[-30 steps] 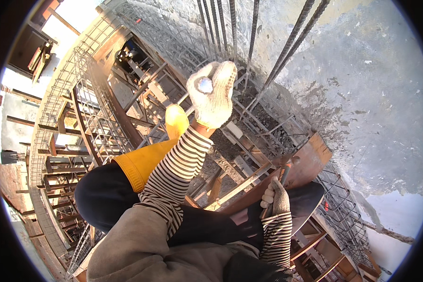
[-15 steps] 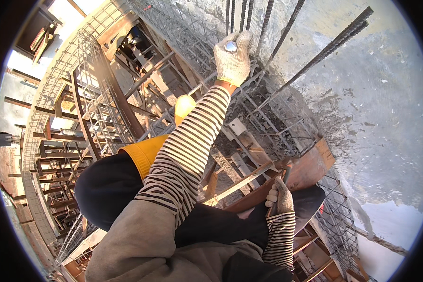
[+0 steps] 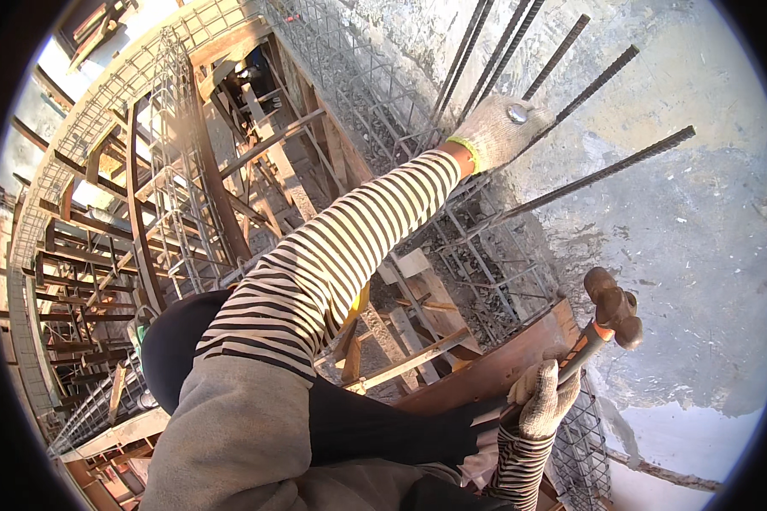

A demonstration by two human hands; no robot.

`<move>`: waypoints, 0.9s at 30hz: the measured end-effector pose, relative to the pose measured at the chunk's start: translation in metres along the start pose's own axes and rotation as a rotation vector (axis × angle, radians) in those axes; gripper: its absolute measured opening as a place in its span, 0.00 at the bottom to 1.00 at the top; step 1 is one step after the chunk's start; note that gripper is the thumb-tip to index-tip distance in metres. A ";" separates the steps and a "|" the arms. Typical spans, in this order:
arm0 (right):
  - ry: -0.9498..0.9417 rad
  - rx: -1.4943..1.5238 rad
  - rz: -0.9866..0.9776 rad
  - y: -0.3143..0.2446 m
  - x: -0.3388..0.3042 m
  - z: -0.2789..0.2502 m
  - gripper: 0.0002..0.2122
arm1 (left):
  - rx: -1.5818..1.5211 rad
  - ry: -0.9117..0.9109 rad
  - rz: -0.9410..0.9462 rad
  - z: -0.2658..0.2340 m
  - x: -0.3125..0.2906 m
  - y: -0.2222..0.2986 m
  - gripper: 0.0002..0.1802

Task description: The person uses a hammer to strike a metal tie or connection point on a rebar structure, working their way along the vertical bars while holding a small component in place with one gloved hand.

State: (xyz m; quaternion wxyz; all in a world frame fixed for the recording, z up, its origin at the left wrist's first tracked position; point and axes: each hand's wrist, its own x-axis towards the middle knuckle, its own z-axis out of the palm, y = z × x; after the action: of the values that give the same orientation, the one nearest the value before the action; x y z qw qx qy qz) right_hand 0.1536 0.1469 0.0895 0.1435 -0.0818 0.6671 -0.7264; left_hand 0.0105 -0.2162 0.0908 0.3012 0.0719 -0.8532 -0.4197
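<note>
My left hand (image 3: 501, 129), in a pale knitted glove, reaches out to the concrete wall. Its fingers bend over a ribbed steel rebar (image 3: 592, 83), the fingertips partly hidden. On the back of that glove sits a small shiny round piece (image 3: 517, 112). Lower right, my gloved right hand (image 3: 545, 399) is closed round the handle of a hammer (image 3: 581, 349). The hammer's dark, rounded metal head (image 3: 614, 308) points up and right in front of the wall, blurred by motion.
More rebars (image 3: 486, 55) stick out along the grey wall (image 3: 682, 247). Beneath me lie a rebar cage (image 3: 494, 255) and a brown board (image 3: 520, 345). Leftward, timber beams (image 3: 141, 204) and a curved steel mesh (image 3: 38, 230) frame open gaps below.
My left hand has shifted right along the wall to another rebar. My right hand has risen from beside my leg, bringing the hammer head up into plain view. The view has turned somewhat.
</note>
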 end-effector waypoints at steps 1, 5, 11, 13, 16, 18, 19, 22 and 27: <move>-0.014 -0.008 -0.087 -0.003 0.003 0.007 0.13 | 0.009 0.035 0.026 0.008 0.000 -0.009 0.31; -0.064 -0.005 -0.283 -0.019 0.008 0.014 0.18 | -0.137 -0.239 -0.304 -0.003 -0.008 0.036 0.35; -0.138 -0.069 -0.152 -0.070 0.028 0.023 0.21 | -0.075 -0.416 -0.268 -0.006 0.004 0.023 0.40; -0.109 0.083 -0.238 -0.101 0.030 0.038 0.23 | -0.083 -0.353 -0.192 0.004 0.002 0.006 0.40; -0.417 0.225 -0.643 -0.171 0.060 0.058 0.19 | -0.074 -0.385 -0.290 0.000 -0.006 -0.001 0.38; -0.628 0.101 -0.685 -0.219 0.081 0.042 0.17 | -0.104 -0.409 -0.287 0.002 0.005 0.009 0.37; -0.731 0.036 -0.695 -0.243 0.094 0.026 0.17 | -0.122 -0.381 -0.242 0.008 0.008 0.012 0.36; -0.873 -0.127 -0.712 -0.267 0.127 0.013 0.18 | -0.134 -0.399 -0.222 0.015 0.014 0.012 0.35; -0.325 -0.596 0.254 -0.108 0.142 0.109 0.28 | 0.062 -0.577 -0.274 -0.005 0.013 0.013 0.35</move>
State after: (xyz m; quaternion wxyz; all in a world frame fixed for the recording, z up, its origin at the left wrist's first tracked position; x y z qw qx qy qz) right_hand 0.0424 0.0062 0.1965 0.3067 -0.1507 0.8229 -0.4540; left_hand 0.0046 -0.2165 0.1093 -0.0148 0.0733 -0.8982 -0.4333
